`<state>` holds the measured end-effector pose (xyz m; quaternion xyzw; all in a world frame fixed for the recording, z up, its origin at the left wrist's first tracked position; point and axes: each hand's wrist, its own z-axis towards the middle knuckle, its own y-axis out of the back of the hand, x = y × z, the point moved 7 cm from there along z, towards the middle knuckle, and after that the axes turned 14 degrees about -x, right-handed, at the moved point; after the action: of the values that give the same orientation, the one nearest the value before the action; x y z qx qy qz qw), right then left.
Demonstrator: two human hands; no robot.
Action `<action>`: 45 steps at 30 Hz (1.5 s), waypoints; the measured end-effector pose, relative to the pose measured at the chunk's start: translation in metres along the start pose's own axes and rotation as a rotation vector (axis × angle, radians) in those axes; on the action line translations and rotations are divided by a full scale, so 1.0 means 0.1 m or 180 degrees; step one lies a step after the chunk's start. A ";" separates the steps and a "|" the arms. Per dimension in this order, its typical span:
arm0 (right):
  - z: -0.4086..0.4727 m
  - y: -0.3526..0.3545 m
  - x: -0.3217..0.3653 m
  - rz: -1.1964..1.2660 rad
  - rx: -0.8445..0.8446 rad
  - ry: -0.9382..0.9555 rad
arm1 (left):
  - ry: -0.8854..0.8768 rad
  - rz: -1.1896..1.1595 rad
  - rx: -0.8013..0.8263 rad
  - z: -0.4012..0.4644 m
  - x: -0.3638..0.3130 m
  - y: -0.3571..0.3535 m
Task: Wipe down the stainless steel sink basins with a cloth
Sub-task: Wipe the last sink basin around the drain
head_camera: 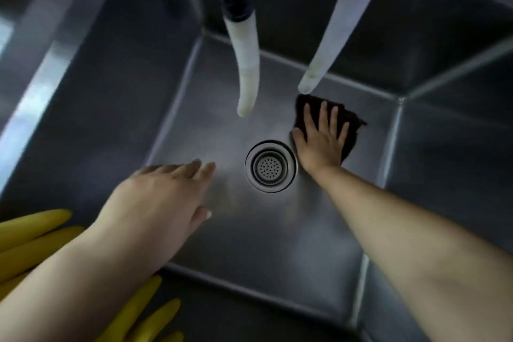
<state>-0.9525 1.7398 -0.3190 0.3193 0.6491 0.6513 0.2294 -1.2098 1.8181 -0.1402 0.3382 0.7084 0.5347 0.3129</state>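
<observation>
Right hand (322,144) pressed flat, fingers spread, on the dark maroon cloth (351,130) beside the round steel drain (270,166); left hand (155,203) hovered, fingers relaxed.

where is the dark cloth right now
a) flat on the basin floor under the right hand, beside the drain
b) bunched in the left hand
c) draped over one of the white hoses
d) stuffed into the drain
a: the right hand lies with fingers spread on the dark cloth, pressed flat on the floor of the basin just right of the drain; the left hand holds nothing.
</observation>
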 end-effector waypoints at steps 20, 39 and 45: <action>-1.78 -0.21 1.14 0.0195 0.0163 0.3423 | 0.0967 -0.0259 -0.0064 -0.09 0.59 -0.54; 0.01 -0.07 0.67 -0.0300 -0.0228 0.0960 | 0.0566 -0.0187 -0.0634 0.00 0.45 -0.46; 0.18 -0.33 1.95 -0.0071 -0.0097 0.1941 | 0.0538 -0.0199 -0.0484 -0.02 0.42 -0.54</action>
<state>-1.0780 1.8929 -0.3294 0.0985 0.6816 0.7241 0.0359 -1.2434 1.8407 -0.1953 0.2449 0.6998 0.6035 0.2933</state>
